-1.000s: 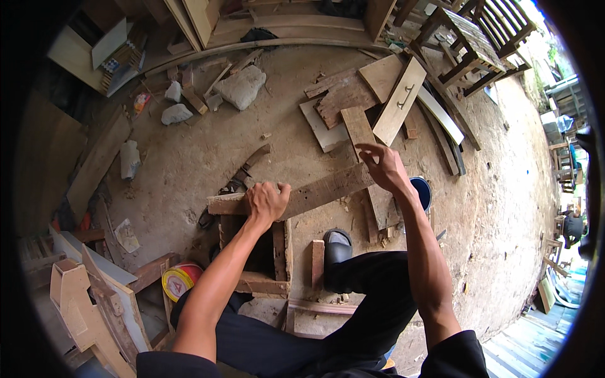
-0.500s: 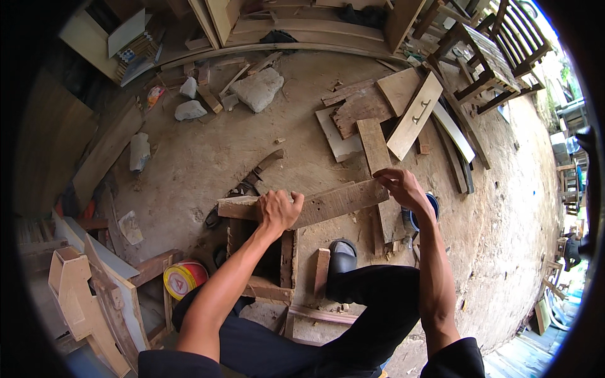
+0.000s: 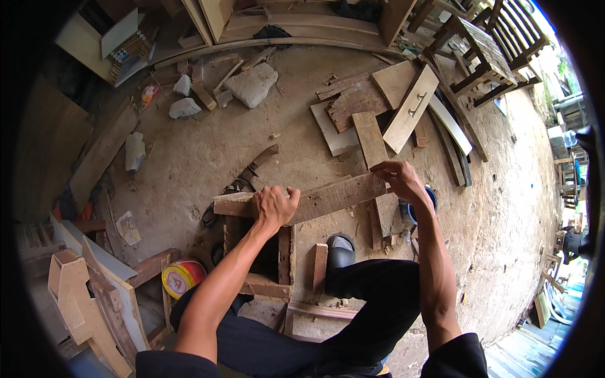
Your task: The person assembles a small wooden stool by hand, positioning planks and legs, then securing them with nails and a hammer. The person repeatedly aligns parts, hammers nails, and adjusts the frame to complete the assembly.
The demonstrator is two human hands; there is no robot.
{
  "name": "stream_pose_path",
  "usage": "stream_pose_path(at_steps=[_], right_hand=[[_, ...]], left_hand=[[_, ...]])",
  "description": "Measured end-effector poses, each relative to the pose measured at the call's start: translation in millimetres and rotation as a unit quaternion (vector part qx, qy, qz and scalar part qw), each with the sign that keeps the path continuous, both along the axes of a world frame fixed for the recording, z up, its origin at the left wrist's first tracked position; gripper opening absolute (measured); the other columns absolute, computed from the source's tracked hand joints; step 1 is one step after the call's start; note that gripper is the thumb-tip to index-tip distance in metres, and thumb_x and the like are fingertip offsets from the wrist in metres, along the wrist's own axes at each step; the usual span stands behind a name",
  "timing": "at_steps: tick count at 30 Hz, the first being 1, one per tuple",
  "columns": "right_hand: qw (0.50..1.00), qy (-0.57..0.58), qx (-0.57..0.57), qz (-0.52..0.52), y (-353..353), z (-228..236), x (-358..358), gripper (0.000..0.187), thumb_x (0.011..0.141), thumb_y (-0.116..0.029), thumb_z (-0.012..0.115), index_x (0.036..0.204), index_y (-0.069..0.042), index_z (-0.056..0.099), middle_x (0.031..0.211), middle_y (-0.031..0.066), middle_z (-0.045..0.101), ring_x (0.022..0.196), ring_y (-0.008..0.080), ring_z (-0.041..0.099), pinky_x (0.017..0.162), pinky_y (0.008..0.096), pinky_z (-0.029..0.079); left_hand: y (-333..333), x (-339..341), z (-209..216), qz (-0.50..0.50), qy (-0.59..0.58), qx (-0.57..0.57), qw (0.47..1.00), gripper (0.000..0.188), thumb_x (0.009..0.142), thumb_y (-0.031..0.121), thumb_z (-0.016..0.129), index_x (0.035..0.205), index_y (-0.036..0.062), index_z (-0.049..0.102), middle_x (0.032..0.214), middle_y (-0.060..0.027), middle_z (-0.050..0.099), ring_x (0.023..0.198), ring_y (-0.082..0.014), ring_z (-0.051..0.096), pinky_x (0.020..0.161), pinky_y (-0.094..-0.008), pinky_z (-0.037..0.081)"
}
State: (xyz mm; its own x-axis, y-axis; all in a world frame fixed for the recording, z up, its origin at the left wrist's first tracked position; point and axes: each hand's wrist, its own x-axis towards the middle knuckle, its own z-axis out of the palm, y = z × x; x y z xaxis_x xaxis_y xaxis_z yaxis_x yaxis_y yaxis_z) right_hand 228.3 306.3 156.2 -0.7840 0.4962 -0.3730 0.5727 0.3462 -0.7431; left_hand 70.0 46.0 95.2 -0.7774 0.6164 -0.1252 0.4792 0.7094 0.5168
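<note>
A long, rough wooden board [image 3: 337,198] lies slantwise over a small box-like wooden frame [image 3: 285,255], its right end reaching out past the frame. My left hand [image 3: 272,206] is closed over the board near its left end, knuckles up. At the right end, my right hand [image 3: 401,181] grips the board's edge between thumb and fingers. Just beyond the board a large knife [image 3: 265,155] with a curved blade rests on the ground, partly over a dark strap or sheath.
Several planks and panels, one with a handle [image 3: 413,110], are heaped ahead to the right. A blue-rimmed container [image 3: 431,201] stands beside my right forearm. A red and yellow tin [image 3: 181,278] is at left. Stones [image 3: 252,85] lie farther off; wooden chairs [image 3: 491,57] stand far right.
The view has shifted slightly. Both hands keep their places on the board, and the right thumb now shows below the fingers at its end.
</note>
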Motion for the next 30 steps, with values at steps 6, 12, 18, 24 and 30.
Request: stream_pose_path(at_steps=[6,12,18,24,30], right_hand=[[0.999,-0.028,-0.012,0.009,0.4,4.8,0.4,0.019,0.091,-0.013,0.059,0.105,-0.010,0.070,0.089,0.0083,0.068,0.074,0.0162,0.065,0.060,0.0315,0.055],[0.998,-0.057,-0.004,0.017,1.7,6.0,-0.2,0.020,0.093,-0.017,0.058,0.108,-0.012,0.070,0.096,0.0070,0.068,0.086,0.0173,0.066,0.066,0.0329,0.057],[1.000,-0.004,-0.005,0.005,-0.6,1.7,1.2,0.018,0.091,-0.012,0.059,0.104,-0.009,0.071,0.082,0.0100,0.067,0.069,0.0165,0.066,0.057,0.0312,0.055],[1.000,-0.019,0.004,0.009,0.8,2.8,1.4,0.018,0.090,-0.013,0.060,0.104,-0.010,0.071,0.081,0.0093,0.068,0.071,0.0162,0.066,0.058,0.0317,0.056],[0.998,-0.064,0.002,0.016,0.9,5.4,0.4,0.020,0.092,-0.018,0.059,0.108,-0.012,0.070,0.097,0.0054,0.070,0.087,0.0164,0.066,0.067,0.0328,0.058]], left_hand=[[0.0,-1.6,1.1,-0.010,-0.003,-0.002,1.000,0.044,0.080,0.028,0.050,0.058,-0.0086,0.061,0.055,-0.0288,0.056,0.051,-0.0405,0.059,0.057,-0.0469,0.047],[-0.3,-1.0,-2.2,-0.009,0.009,0.024,1.000,0.045,0.080,0.028,0.050,0.056,-0.0088,0.060,0.053,-0.0282,0.055,0.046,-0.0380,0.057,0.051,-0.0459,0.046],[-0.8,-1.8,-4.4,-0.012,-0.011,0.022,1.000,0.046,0.080,0.028,0.051,0.055,-0.0087,0.060,0.051,-0.0273,0.054,0.045,-0.0364,0.057,0.051,-0.0461,0.045],[-0.8,-1.2,-6.2,-0.012,0.018,0.021,1.000,0.047,0.081,0.030,0.049,0.056,-0.0087,0.060,0.051,-0.0278,0.054,0.045,-0.0367,0.056,0.051,-0.0461,0.045],[-0.9,-1.3,-2.5,-0.004,-0.023,0.008,1.000,0.045,0.080,0.029,0.051,0.058,-0.0087,0.062,0.054,-0.0290,0.055,0.048,-0.0396,0.058,0.054,-0.0477,0.046]])
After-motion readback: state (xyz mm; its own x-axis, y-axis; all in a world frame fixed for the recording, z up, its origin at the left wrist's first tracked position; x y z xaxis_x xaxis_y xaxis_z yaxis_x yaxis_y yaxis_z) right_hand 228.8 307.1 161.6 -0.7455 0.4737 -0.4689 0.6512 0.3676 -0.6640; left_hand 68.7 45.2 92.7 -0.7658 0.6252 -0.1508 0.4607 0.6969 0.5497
